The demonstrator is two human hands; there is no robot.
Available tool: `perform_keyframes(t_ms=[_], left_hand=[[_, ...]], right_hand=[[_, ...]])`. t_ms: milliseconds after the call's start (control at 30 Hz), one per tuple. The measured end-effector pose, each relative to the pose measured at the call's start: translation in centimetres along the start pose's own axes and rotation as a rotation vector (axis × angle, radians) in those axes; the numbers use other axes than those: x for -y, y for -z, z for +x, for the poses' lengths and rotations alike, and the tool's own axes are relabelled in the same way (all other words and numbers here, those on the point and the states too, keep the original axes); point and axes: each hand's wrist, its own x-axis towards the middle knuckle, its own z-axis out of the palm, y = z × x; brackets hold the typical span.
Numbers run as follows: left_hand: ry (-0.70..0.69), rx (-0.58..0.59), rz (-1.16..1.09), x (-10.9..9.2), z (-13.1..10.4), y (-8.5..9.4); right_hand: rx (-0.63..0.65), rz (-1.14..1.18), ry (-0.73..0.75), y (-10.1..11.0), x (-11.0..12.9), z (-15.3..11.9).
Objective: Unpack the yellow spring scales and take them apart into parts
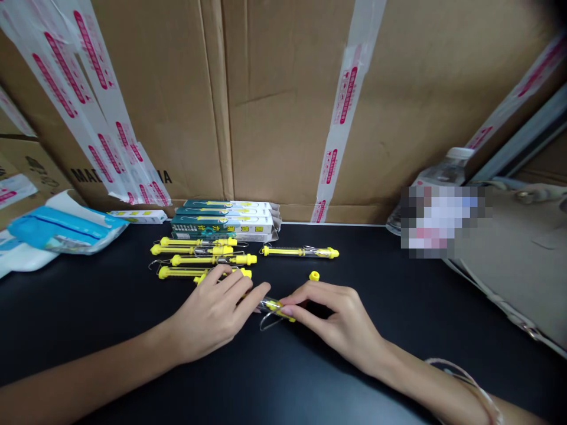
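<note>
A clear tube with yellow ends and a wire hook, a spring scale (pixel 269 304), lies at an angle between my hands. My left hand (pixel 224 304) is wrapped over its left part, which the fingers mostly hide. The thumb and index finger of my right hand (pixel 334 313) pinch its right end. A small yellow cap (pixel 314 276) rests on the table just beyond my right hand. Several similar yellow scales (pixel 195 251) are lined up behind my left hand, and one more scale (pixel 300 252) lies apart to their right.
Stacked printed boxes (pixel 225 221) stand against a cardboard wall (pixel 274 106). At the left is a blue and white packet (pixel 66 227). A plastic bottle (pixel 447 168) and a beige bag (pixel 514 254) occupy the right side of the black table (pixel 283 383).
</note>
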Motion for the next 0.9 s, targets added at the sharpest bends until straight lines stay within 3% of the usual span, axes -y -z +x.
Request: perform_keyframes(t_ms=[233, 600, 900], left_hand=[[0.037, 0.005, -0.106, 0.1, 0.1, -0.3], [0.084, 0.055, -0.126, 0.3, 0.1, -0.1], [0.047, -0.022, -0.151, 0.4, 0.0, 0.0]], right_hand=[[0.061, 0.19, -0.269, -0.4, -0.4, 0.4], [0.026, 0.249, -0.274, -1.0, 0.1, 0.2], [0.03, 0.282, -0.267, -1.5, -0.2, -0.2]])
